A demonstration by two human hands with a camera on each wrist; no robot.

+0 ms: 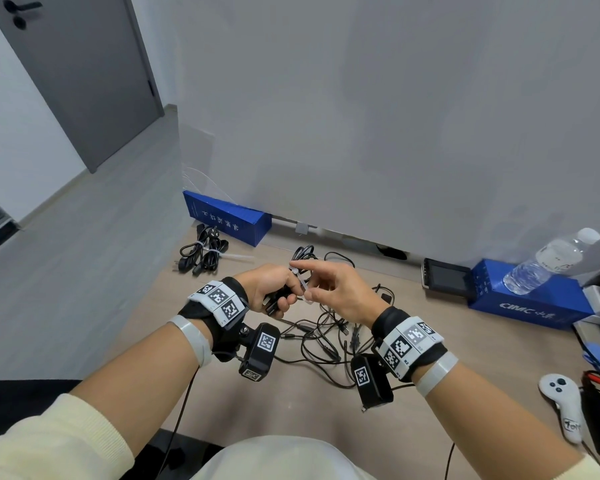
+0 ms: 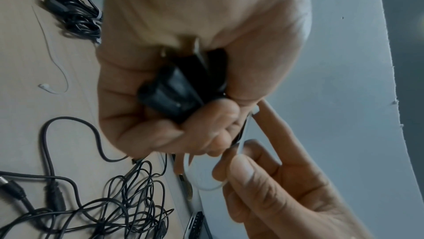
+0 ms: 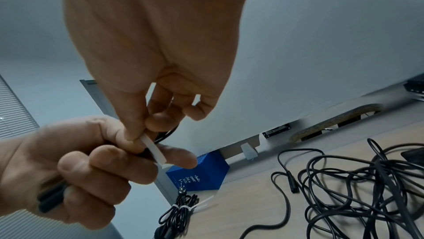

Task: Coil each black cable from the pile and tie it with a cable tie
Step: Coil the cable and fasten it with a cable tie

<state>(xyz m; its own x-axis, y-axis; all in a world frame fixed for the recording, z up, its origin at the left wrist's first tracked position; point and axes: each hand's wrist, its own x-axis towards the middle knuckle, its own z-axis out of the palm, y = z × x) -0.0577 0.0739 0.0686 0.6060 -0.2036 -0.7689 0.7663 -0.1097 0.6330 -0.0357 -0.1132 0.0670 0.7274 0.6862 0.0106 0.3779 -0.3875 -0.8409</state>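
My left hand (image 1: 274,292) grips a coiled black cable (image 2: 174,90) with its plug in the fist, above the table. A white cable tie (image 1: 303,284) is looped round that coil. My right hand (image 1: 329,289) pinches the tie's strap (image 3: 153,147) between thumb and finger, its forefinger stretched out. The pile of loose black cables (image 1: 326,334) lies on the table under both hands. Tied cable bundles (image 1: 201,256) rest at the far left, their white ties sticking out.
A blue box (image 1: 229,216) stands against the grey wall behind the bundles. A second blue box (image 1: 530,296) at the right carries a water bottle (image 1: 551,261), with a small screen (image 1: 445,277) beside it. A white controller (image 1: 565,403) lies at the right edge.
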